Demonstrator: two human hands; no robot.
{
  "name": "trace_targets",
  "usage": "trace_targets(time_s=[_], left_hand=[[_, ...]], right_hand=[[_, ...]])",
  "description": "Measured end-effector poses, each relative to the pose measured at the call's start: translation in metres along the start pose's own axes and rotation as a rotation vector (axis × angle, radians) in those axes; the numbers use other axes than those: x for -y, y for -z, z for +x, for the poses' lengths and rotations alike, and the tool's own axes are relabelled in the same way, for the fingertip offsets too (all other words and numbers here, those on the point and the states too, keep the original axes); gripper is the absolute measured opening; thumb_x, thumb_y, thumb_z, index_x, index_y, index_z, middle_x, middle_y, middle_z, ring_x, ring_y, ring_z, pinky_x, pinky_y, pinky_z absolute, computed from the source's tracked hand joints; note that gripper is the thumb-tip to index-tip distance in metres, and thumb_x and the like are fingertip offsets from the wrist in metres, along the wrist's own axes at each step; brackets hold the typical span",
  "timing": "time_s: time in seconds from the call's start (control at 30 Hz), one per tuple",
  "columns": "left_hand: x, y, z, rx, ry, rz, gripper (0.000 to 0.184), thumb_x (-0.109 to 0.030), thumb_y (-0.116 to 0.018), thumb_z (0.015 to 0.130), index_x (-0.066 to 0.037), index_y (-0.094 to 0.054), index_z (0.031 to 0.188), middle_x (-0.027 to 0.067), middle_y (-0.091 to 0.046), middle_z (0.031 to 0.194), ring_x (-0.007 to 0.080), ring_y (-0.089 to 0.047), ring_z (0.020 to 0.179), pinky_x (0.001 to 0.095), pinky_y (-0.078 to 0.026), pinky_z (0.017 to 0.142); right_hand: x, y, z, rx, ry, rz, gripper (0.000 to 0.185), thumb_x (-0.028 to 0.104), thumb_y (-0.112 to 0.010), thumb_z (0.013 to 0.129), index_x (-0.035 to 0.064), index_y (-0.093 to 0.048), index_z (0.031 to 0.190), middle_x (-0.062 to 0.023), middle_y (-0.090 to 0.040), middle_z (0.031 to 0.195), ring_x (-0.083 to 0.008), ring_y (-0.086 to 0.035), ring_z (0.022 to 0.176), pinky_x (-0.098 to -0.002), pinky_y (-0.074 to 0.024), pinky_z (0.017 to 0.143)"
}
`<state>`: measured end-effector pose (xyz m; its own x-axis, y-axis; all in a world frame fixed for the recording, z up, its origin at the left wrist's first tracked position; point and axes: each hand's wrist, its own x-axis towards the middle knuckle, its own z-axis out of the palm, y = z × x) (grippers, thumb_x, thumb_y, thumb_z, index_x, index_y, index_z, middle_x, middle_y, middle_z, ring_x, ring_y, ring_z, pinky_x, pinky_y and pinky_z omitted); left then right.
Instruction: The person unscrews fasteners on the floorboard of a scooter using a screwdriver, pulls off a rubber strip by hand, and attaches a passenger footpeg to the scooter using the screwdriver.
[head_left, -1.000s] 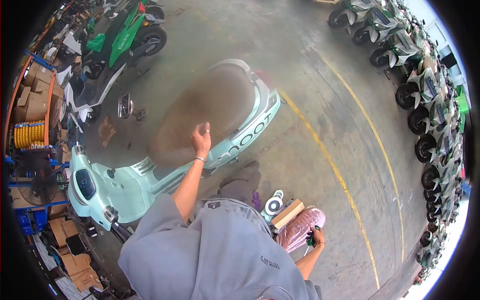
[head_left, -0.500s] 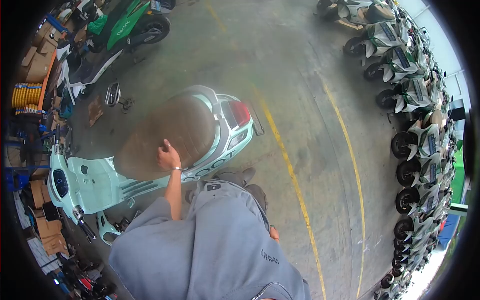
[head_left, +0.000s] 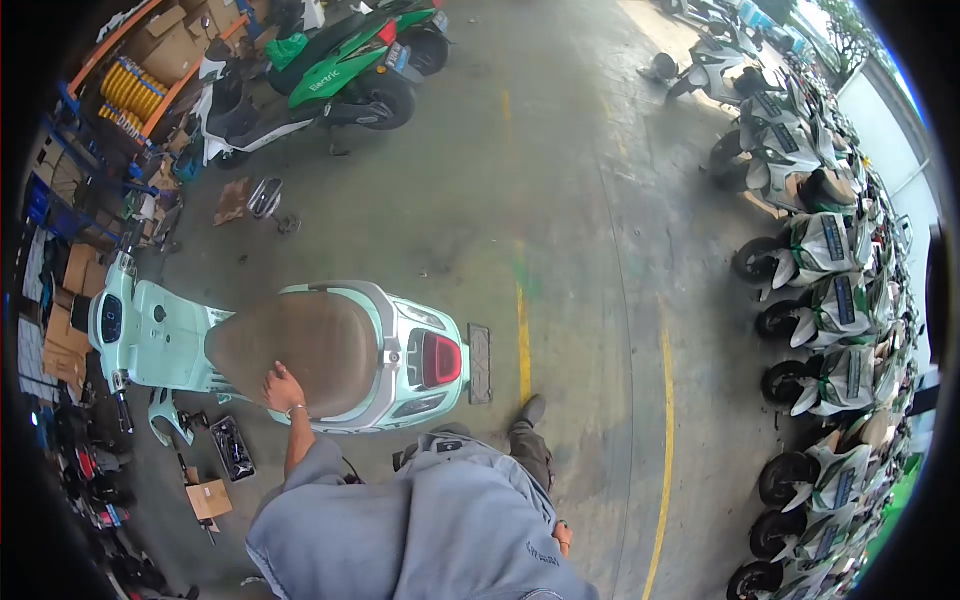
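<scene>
A mint-green scooter (head_left: 170,335) stands upright on the floor to the left, with its brown seat (head_left: 325,345), red tail light and grey rear rail facing the middle. My left hand (head_left: 284,388) is over the near edge of the seat, fingers loosely bent and apart, holding nothing I can see; whether it touches the seat is unclear. Only a small part of my right hand (head_left: 564,537) shows beside my grey shirt, low on the right; its fingers, and anything in them, are hidden.
Left of me lie a dark tray of parts (head_left: 233,449), a cardboard box (head_left: 209,499) and a loose mint panel (head_left: 168,417). A green scooter (head_left: 335,75) stands at the upper left near shelving. Parked scooters (head_left: 830,310) line the right. My shoe (head_left: 533,411) is beside the yellow line.
The view has turned and shifted toward the scooter's rear. My left hand stays over the seat. My right hand, earlier around a dark green tool, has moved beside my body and is mostly covered.
</scene>
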<state>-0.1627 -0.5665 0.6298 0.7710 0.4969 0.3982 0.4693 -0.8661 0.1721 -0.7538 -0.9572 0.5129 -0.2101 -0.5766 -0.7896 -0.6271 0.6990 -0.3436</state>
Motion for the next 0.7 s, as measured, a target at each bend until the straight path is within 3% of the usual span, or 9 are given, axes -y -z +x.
trace_targets(time_s=[0.13,0.17,0.23,0.33,0.4,0.43,0.47,0.53,0.7], left_hand=[[-0.040,-0.001,-0.038,-0.028,0.227,0.035,0.034,-0.032,-0.048,0.097,-0.001,-0.058,0.109,0.0172,-0.057,0.113,0.0352,-0.057,0.102,0.0475,-0.047,0.086],[-0.066,0.017,-0.050,0.057,0.336,-0.016,0.036,-0.031,-0.047,0.097,-0.001,-0.055,0.115,0.0184,-0.056,0.117,0.0366,-0.056,0.108,0.0472,-0.045,0.092],[-0.070,-0.015,-0.070,-0.059,0.307,-0.078,0.042,-0.030,-0.045,0.099,0.000,-0.050,0.128,0.0216,-0.049,0.136,0.0391,-0.044,0.129,0.0480,-0.037,0.107],[-0.083,-0.008,-0.076,-0.162,0.339,-0.135,0.038,-0.024,-0.050,0.097,-0.001,-0.052,0.126,0.0212,-0.051,0.135,0.0383,-0.044,0.130,0.0496,-0.036,0.108],[-0.085,-0.007,-0.077,-0.206,0.327,-0.097,0.035,-0.021,-0.050,0.096,-0.001,-0.053,0.125,0.0221,-0.052,0.134,0.0386,-0.045,0.128,0.0485,-0.037,0.107],[-0.085,-0.003,-0.085,-0.202,0.361,-0.078,0.035,-0.021,-0.050,0.096,-0.001,-0.053,0.125,0.0221,-0.052,0.134,0.0386,-0.045,0.128,0.0485,-0.037,0.107],[-0.087,0.001,-0.084,-0.198,0.356,-0.095,0.034,-0.021,-0.051,0.096,-0.002,-0.054,0.124,0.0219,-0.053,0.133,0.0384,-0.047,0.126,0.0479,-0.038,0.106],[-0.091,0.003,-0.076,-0.207,0.359,-0.100,0.033,-0.021,-0.051,0.096,-0.002,-0.054,0.123,0.0216,-0.053,0.132,0.0382,-0.049,0.124,0.0473,-0.039,0.105],[-0.101,0.012,-0.078,-0.198,0.404,-0.035,0.032,-0.023,-0.053,0.095,-0.003,-0.058,0.120,0.0183,-0.058,0.129,0.0367,-0.053,0.119,0.0453,-0.042,0.100]], right_hand=[[0.097,0.033,0.081,0.189,0.177,-0.173,0.029,0.021,-0.071,0.079,0.0015,-0.060,0.097,-0.0128,-0.055,0.065,-0.0233,-0.051,0.048,-0.0380,-0.0401,0.043],[0.130,0.037,0.104,0.234,0.230,-0.156,0.029,0.023,-0.072,0.079,0.0023,-0.060,0.097,-0.0113,-0.053,0.061,-0.0221,-0.048,0.045,-0.0372,-0.0378,0.040],[0.194,0.048,0.147,0.372,0.375,-0.047,0.031,0.025,-0.074,0.079,0.0041,-0.059,0.097,-0.0083,-0.049,0.053,-0.0197,-0.043,0.037,-0.0356,-0.0332,0.035],[0.302,0.051,0.212,0.571,0.605,0.154,0.034,0.028,-0.077,0.079,0.0066,-0.058,0.098,-0.0039,-0.043,0.041,-0.0162,-0.036,0.027,-0.0333,-0.0264,0.026],[0.396,0.027,0.232,0.415,0.527,-0.018,0.039,0.032,-0.069,0.082,0.0179,-0.042,0.057,-0.0038,-0.041,0.043,-0.0206,-0.037,0.031,-0.0378,-0.0267,0.032],[0.443,0.013,0.245,0.237,0.538,-0.196,0.023,0.021,-0.070,0.079,0.0110,-0.049,0.075,-0.0075,-0.053,0.059,-0.0232,-0.050,0.045,-0.0420,-0.0392,0.041],[0.489,-0.008,0.255,0.059,0.549,-0.357,0.024,0.009,-0.072,0.075,0.0041,-0.057,0.093,-0.0113,-0.066,0.075,-0.0257,-0.063,0.058,-0.0462,-0.0517,0.049],[0.561,-0.049,0.263,0.103,0.615,-0.339,0.028,0.003,-0.073,0.070,0.0031,-0.049,0.084,-0.0098,-0.057,0.064,-0.0211,-0.056,0.047,-0.0380,-0.0470,0.039],[0.670,-0.147,0.182,0.191,0.711,-0.519,0.037,0.022,-0.074,0.071,0.0015,-0.053,0.093,-0.0147,-0.063,0.073,-0.0250,-0.063,0.056,-0.0406,-0.0539,0.049]])
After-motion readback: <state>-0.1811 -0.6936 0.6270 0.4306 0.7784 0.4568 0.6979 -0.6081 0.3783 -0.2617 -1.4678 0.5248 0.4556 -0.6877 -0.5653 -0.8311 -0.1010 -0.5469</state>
